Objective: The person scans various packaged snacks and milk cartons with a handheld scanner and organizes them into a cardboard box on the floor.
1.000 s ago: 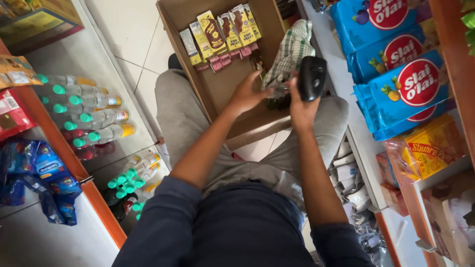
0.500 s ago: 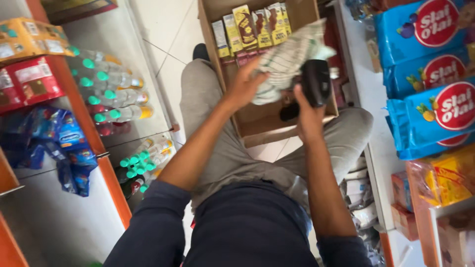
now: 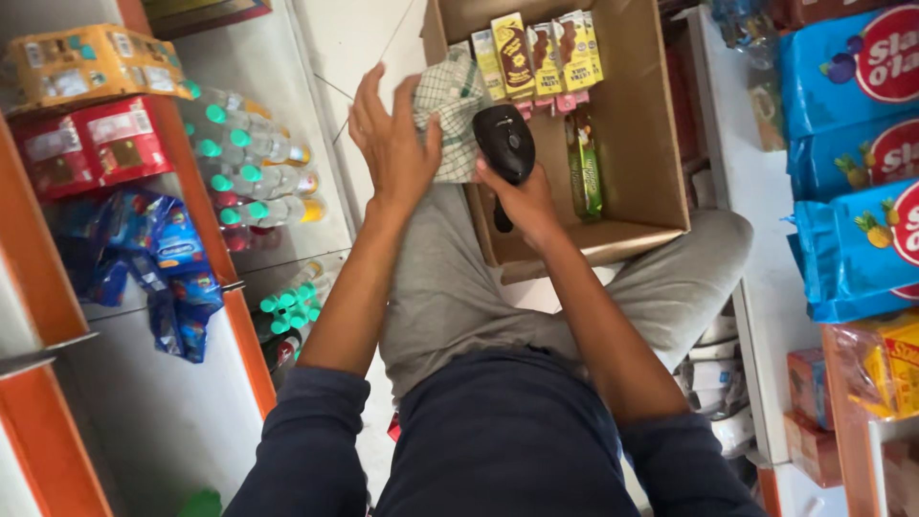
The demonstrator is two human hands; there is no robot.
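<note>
Scanner [image 3: 505,144], one, black, is gripped in the right hand [image 3: 525,196] over the near edge of an open cardboard box [image 3: 651,144]. One checked cloth [image 3: 452,113] is pinched under the left hand [image 3: 392,144], touching the scanner. Four upright cartons [image 3: 536,53], yellow and brown, are lined along the box's far side, and one green packet [image 3: 584,168] lies flat. Three blue bags [image 3: 852,144] are stacked on the right.

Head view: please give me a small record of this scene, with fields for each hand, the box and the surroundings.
left hand: left hand holds a checked cloth
right hand: right hand grips a black scanner
box: cardboard box on the lap, with small cartons in a row and one green pack
left side: bottles on a shelf
right side: blue bags
</note>
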